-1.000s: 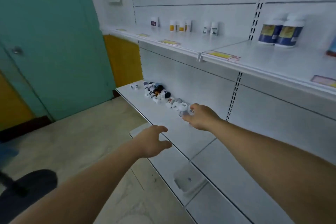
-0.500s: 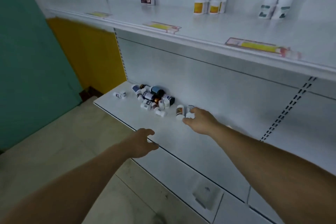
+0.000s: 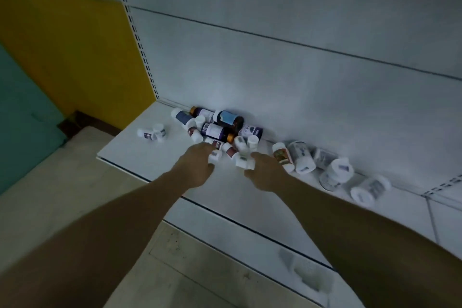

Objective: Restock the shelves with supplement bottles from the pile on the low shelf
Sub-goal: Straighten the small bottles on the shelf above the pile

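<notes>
Head | left hand [image 3: 197, 166] fingers curled on small bottle [image 3: 215, 155] | right hand [image 3: 266, 172] gripping bottle [image 3: 243, 161]

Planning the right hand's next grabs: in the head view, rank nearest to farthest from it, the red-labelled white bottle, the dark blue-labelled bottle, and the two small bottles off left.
1. Red-labelled white bottle, just beside the right hand.
2. Dark blue-labelled bottle, back of the pile.
3. Two small bottles, apart at far left.
</notes>
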`<control>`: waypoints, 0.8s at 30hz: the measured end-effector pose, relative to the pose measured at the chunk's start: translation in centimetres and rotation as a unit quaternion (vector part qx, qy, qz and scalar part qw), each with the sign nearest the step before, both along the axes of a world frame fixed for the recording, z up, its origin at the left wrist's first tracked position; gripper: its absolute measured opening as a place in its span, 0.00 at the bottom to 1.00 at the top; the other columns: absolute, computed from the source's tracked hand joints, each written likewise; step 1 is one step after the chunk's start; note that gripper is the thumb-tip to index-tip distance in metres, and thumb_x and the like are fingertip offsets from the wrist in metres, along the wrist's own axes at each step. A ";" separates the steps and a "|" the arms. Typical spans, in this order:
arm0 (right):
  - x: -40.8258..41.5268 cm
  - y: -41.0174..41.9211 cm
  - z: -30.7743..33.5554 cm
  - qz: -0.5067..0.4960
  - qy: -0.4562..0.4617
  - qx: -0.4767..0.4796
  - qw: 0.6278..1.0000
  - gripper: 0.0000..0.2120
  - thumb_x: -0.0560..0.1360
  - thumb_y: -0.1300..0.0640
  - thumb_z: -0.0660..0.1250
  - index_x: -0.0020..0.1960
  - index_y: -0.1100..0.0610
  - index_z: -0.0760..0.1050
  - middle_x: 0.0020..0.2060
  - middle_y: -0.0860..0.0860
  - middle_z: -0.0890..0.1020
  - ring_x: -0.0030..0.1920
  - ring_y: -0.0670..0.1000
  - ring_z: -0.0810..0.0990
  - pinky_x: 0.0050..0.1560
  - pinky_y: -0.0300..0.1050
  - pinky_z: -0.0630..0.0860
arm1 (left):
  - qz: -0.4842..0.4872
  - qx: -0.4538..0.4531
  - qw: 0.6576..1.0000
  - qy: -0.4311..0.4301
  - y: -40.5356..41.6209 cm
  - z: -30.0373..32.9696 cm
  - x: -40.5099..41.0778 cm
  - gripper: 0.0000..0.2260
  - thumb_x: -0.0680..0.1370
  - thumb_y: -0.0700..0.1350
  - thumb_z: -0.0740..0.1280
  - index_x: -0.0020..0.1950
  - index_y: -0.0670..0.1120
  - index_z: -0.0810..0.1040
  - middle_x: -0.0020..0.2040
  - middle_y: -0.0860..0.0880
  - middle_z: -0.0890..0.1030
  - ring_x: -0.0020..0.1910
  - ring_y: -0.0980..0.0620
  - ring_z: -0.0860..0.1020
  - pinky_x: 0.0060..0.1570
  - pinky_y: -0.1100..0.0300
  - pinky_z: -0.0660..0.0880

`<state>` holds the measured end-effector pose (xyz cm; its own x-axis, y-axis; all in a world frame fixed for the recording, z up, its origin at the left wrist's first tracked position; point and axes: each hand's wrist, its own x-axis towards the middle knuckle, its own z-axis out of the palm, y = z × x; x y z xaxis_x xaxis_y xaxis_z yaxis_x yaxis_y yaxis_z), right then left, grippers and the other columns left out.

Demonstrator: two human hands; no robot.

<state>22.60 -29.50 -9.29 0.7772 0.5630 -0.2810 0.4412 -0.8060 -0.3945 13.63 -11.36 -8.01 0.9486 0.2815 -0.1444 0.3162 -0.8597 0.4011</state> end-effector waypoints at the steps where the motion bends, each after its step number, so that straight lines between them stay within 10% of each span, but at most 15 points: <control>1: 0.0 0.8 -1.2 -0.012 -0.006 0.000 1.000 0.27 0.78 0.49 0.62 0.73 0.59 0.60 0.67 0.57 0.71 0.64 0.57 0.72 0.63 0.49 0.68 | -0.009 0.006 1.000 -0.020 0.8 -1.2 0.9 0.23 0.77 0.42 0.64 0.72 0.46 0.65 0.71 0.45 0.67 0.69 0.45 0.65 0.66 0.54 0.62; 9: -1.3 2.9 -5.8 -0.103 -0.109 0.001 0.989 0.19 0.77 0.51 0.64 0.65 0.54 0.65 0.57 0.55 0.75 0.55 0.55 0.73 0.55 0.48 0.72 | -0.082 0.096 0.989 -0.078 4.5 -8.6 3.3 0.21 0.78 0.42 0.63 0.71 0.46 0.66 0.67 0.45 0.69 0.65 0.44 0.66 0.64 0.53 0.66; 14: -4.3 3.0 -1.2 -0.278 0.012 0.232 0.932 0.09 0.72 0.56 0.70 0.52 0.52 0.76 0.47 0.53 0.76 0.44 0.52 0.77 0.45 0.43 0.74 | 0.052 -0.260 0.959 -0.096 3.9 -4.8 1.0 0.12 0.73 0.44 0.69 0.55 0.48 0.72 0.46 0.51 0.77 0.44 0.51 0.76 0.42 0.61 0.72; 18: -9.2 3.4 6.6 -0.392 0.195 0.462 0.771 0.09 0.71 0.62 0.69 0.48 0.52 0.75 0.42 0.52 0.78 0.35 0.48 0.80 0.41 0.47 0.80 | 0.129 -0.573 0.807 -0.055 4.4 3.8 -3.2 0.08 0.73 0.34 0.66 0.43 0.46 0.80 0.46 0.44 0.80 0.48 0.45 0.80 0.42 0.55 0.79; 24: -15.8 3.8 17.1 -0.386 0.190 0.539 0.724 0.09 0.77 0.52 0.65 0.54 0.55 0.76 0.35 0.46 0.82 0.32 0.43 0.77 0.34 0.39 0.70 | 0.010 -0.700 0.712 -0.054 4.6 17.4 -9.5 0.14 0.75 0.33 0.58 0.45 0.50 0.78 0.42 0.47 0.80 0.38 0.48 0.80 0.35 0.56 0.78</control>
<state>6.78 -25.68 7.80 0.9591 0.0530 -0.2782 -0.2825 0.1118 -0.9527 4.13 -6.71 9.37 0.9733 -0.0520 -0.2234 0.2247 0.4115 0.8833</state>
